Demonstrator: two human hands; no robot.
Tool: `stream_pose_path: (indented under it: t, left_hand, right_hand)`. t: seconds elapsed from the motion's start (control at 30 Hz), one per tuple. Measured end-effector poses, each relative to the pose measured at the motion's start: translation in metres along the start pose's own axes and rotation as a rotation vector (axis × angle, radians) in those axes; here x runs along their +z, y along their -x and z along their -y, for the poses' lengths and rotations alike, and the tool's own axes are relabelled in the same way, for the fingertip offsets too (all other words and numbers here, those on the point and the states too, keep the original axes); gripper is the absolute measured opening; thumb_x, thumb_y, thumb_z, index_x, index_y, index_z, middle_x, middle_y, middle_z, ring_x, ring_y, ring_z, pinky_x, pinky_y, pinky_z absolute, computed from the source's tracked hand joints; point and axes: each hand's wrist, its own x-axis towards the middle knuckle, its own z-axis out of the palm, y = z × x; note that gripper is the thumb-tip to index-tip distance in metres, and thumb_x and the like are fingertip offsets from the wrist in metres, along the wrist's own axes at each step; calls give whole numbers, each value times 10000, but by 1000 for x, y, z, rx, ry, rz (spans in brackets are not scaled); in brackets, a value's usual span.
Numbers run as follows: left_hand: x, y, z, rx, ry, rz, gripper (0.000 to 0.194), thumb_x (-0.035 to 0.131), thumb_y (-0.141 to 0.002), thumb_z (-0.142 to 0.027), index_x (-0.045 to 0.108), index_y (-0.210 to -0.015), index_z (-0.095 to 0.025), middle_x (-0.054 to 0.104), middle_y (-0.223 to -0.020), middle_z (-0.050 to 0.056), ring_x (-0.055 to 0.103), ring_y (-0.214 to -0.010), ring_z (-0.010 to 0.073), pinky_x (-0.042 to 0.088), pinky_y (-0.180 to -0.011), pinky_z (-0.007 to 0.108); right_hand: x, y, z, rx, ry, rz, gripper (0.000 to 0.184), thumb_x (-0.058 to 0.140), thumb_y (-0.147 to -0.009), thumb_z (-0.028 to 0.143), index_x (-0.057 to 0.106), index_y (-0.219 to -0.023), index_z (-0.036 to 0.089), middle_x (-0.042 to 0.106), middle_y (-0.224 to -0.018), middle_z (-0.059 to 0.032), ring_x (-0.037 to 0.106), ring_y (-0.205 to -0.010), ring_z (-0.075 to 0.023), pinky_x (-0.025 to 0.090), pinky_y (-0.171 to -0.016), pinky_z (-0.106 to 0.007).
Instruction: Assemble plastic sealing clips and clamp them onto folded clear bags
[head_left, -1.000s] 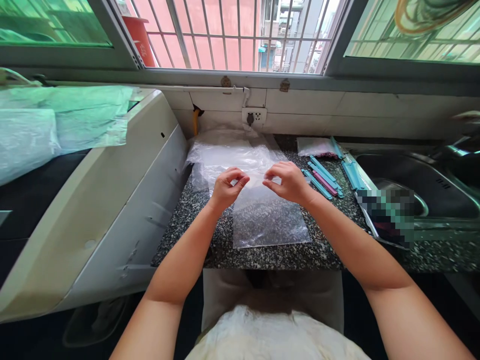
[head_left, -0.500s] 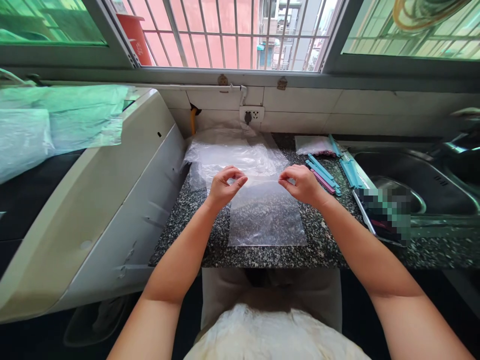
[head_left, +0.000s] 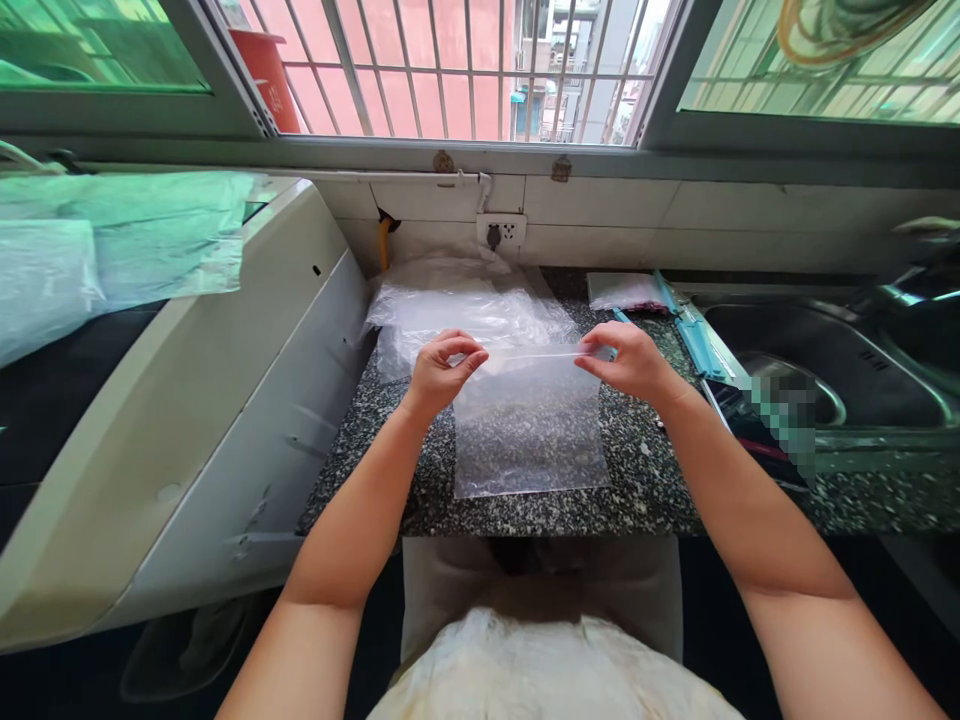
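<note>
A clear plastic bag (head_left: 529,435) hangs and lies over the front of the speckled counter, its top edge stretched between my hands. My left hand (head_left: 444,372) pinches the top left corner between thumb and fingers. At the opposite corner, my right hand (head_left: 628,358) is pinched closed on the same edge. Behind the bag spreads a pile of clear plastic bags (head_left: 465,300). Past my right hand lie blue plastic strips (head_left: 697,340); other strips nearby are mostly hidden by that hand.
A steel sink (head_left: 847,370) is set into the counter at right, with a dark, partly blurred-out flat object (head_left: 757,430) by its edge. A white machine (head_left: 247,400) stands at left. A wall socket (head_left: 510,230) with a plug sits behind the pile.
My right hand has moved right and slightly nearer, now covering most of the blue and pink strips. The bag's top edge looks tauter and more raised between my hands.
</note>
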Motion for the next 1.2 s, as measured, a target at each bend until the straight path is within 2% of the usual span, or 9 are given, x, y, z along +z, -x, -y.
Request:
stream_pose_path:
  t: [0.13,0.27,0.4,0.83,1.2]
  left_hand:
    - [0,0,2,-18,41,-26,273,677,-718,-442,644,-620,-189,612,-661,28,546,-665,138,453,-672,297]
    - [1,0,2,-41,60,-15,295,676,-708,-467,630,-612,-192,602,-650,23,536,-647,136,454,-662,300]
    - [2,0,3,-44,54,-1,309,669,-711,-470,616,-610,-183,591,-646,20,531,-644,133,446,-655,288]
    - [5,0,6,-126,108,-49,359,665,-689,-521,602,-621,-174,559,-633,12,509,-631,126,427,-628,260]
    - [5,1,8,-109,87,-80,333,668,-700,-494,602,-622,-177,561,-625,3,506,-624,119,427,-625,252]
  right_hand:
    - [-5,11,-9,173,-276,-21,222,654,-694,404,594,-661,193,601,-658,-13,529,-640,-146,420,-645,-308]
    - [5,20,-14,266,-423,-107,261,656,-682,440,584,-631,195,582,-634,1,517,-631,-137,434,-659,-310]
    - [15,25,-18,284,-449,-161,260,660,-676,444,590,-636,197,575,-632,5,510,-631,-132,435,-668,-309]
    - [28,31,-13,306,-520,-112,366,671,-644,541,592,-606,186,590,-617,-9,531,-625,-142,459,-660,-322]
    - [32,32,-11,293,-496,-123,360,645,-662,534,574,-603,186,580,-616,-12,531,-627,-146,458,-661,-318]
